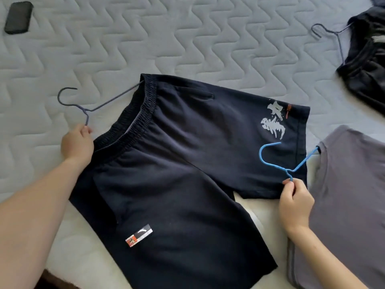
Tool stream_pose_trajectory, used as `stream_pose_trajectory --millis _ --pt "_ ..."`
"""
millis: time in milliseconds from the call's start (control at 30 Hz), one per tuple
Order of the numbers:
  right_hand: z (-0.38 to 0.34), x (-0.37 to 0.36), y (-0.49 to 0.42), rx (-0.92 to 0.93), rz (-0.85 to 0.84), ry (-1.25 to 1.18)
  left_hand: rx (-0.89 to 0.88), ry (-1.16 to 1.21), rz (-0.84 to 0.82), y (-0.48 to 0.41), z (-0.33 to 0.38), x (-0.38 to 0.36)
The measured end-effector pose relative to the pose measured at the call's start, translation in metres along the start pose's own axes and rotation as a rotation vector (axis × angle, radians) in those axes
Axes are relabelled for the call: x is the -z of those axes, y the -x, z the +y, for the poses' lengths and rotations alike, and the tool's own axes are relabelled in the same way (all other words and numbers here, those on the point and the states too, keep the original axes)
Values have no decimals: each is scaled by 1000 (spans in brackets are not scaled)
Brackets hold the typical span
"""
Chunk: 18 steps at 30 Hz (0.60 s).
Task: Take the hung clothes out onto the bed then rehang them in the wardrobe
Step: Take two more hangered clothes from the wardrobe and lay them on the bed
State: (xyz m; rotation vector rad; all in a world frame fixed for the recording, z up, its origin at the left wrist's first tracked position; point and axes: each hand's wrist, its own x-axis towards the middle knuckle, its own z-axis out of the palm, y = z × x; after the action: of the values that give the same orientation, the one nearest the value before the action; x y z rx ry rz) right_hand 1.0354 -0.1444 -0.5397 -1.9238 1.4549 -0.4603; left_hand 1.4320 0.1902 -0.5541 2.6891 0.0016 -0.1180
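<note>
A dark phone (18, 17) lies on the quilted bed (187, 38), well up and left of the navy shorts (177, 163). The shorts lie flat mid-bed, their long axis slanting from the waistband at upper left down to the leg hems at right and lower right. A grey-blue hanger (85, 110) sticks out left of the waistband, its hook pointing away from the shorts and one arm running under the elastic. The left hand (77, 144) rests just left of the waistband, forearm stretched in from the lower left, fingers curled round that hanger's lower arm.

Over the shorts' right leg hem lies the hook of a blue hanger (288, 170) – its far arm goes into the grey garment (350, 195) just right of the shorts. The right hand (295, 203) pinches its near arm between thumb and fingers.

Up and right of the shorts, apart from them, a black garment (368, 65) lies on a third hanger (336, 33).
</note>
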Motion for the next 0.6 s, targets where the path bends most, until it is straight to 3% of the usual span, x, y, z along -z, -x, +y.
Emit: stream_pose_trajectory --millis 333,467,600 --pt "-12 -31 7 26 -23 46 39 -83 88 -1 -10 -4" --pt "-10 -37 2 50 -42 234 -5 -120 145 -1 -13 -6" --pt "-14 -31 -6 171 -88 561 -114 -275 66 2 -15 -4"
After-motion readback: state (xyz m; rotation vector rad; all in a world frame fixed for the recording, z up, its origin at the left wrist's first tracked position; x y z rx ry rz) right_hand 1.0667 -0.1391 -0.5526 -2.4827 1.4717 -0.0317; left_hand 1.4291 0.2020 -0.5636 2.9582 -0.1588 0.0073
